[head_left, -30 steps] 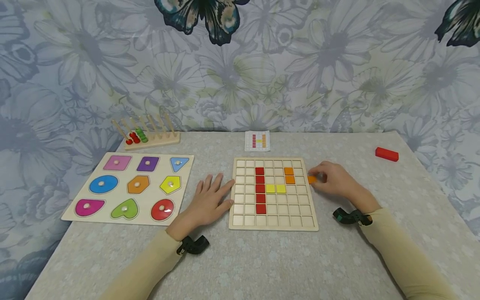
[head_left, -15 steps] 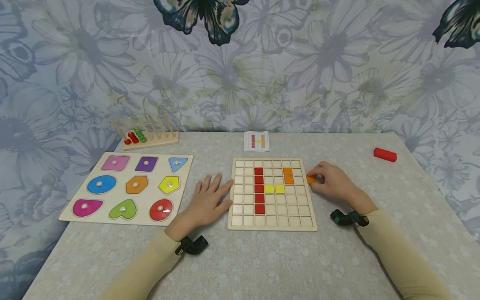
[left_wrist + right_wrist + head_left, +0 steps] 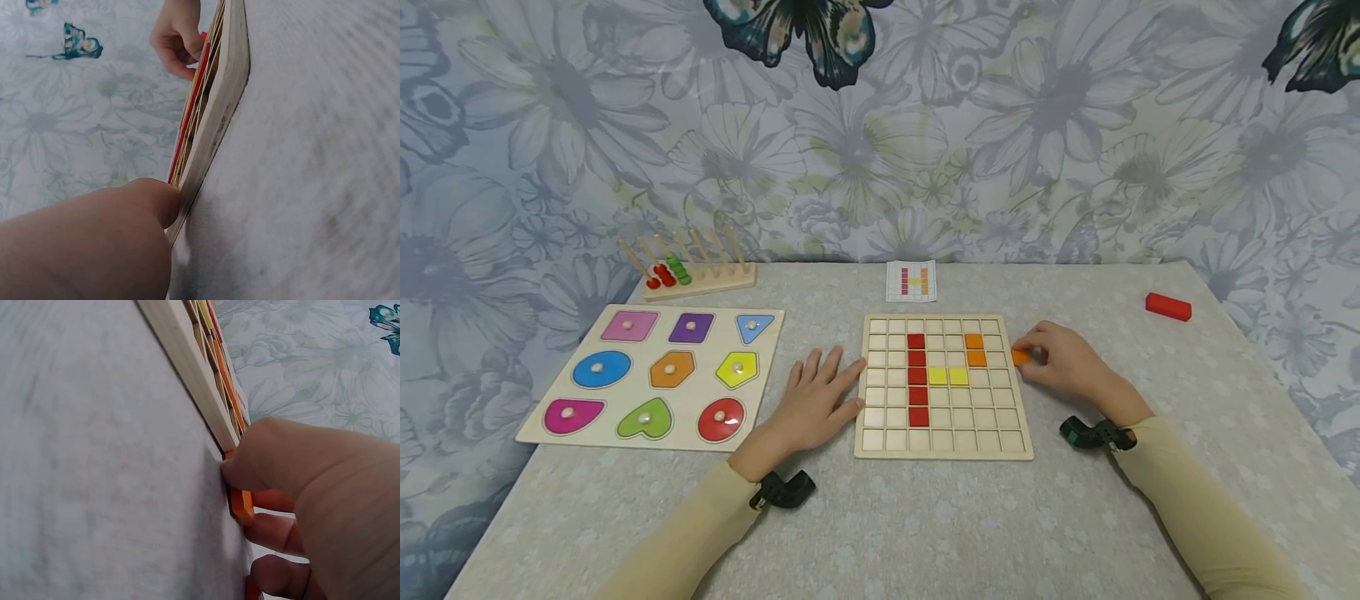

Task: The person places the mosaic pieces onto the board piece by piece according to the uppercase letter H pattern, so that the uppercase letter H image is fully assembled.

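Note:
A wooden grid board [image 3: 943,452] lies on the table, bearing a column of red tiles [image 3: 917,375], two yellow tiles [image 3: 948,377] and two orange tiles [image 3: 974,350]. My left hand [image 3: 808,412] rests with spread fingers at its left edge; in the left wrist view the thumb [image 3: 159,197] touches the board's side [image 3: 215,125]. At the right edge, my right hand [image 3: 1063,362] pinches another orange tile [image 3: 242,506] between thumb and fingers. That tile is low by the tabletop, one end at the board's side, partly hidden by the thumb.
Left of the board lies a shape puzzle [image 3: 685,442] with knobbed pieces. Behind it stands a peg rack [image 3: 700,287] with red and green beads. A small pattern card [image 3: 912,282] lies behind the board, and a red block [image 3: 1168,307] at the far right.

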Motion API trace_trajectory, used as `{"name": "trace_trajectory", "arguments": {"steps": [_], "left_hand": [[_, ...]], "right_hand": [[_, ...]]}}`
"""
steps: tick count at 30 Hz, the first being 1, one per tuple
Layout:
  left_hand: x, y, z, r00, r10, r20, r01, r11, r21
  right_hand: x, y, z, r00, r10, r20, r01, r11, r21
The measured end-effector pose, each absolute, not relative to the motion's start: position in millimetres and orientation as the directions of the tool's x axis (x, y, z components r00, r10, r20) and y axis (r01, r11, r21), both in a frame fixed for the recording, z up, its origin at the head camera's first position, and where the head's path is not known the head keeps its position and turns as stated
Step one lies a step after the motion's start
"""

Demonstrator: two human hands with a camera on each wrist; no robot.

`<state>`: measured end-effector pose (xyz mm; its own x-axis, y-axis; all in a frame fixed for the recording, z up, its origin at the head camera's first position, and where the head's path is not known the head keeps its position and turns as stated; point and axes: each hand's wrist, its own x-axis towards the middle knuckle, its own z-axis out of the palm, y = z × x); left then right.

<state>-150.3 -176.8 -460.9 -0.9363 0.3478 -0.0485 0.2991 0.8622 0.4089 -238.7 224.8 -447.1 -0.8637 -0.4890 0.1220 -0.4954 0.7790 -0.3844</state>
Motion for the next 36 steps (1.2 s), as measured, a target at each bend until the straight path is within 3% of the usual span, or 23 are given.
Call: {"name": "trace_trajectory", "arguments": {"steps": [36], "left_hand": [[-151.2,-175.7,-461.4,-0.939,0.341,-0.045,0.295,0.867,0.401]], "right_hand": [[-237.5,219.3,-439.5,-0.835,-0.51,0.205,-0.546,0.727,-0.417]]}}
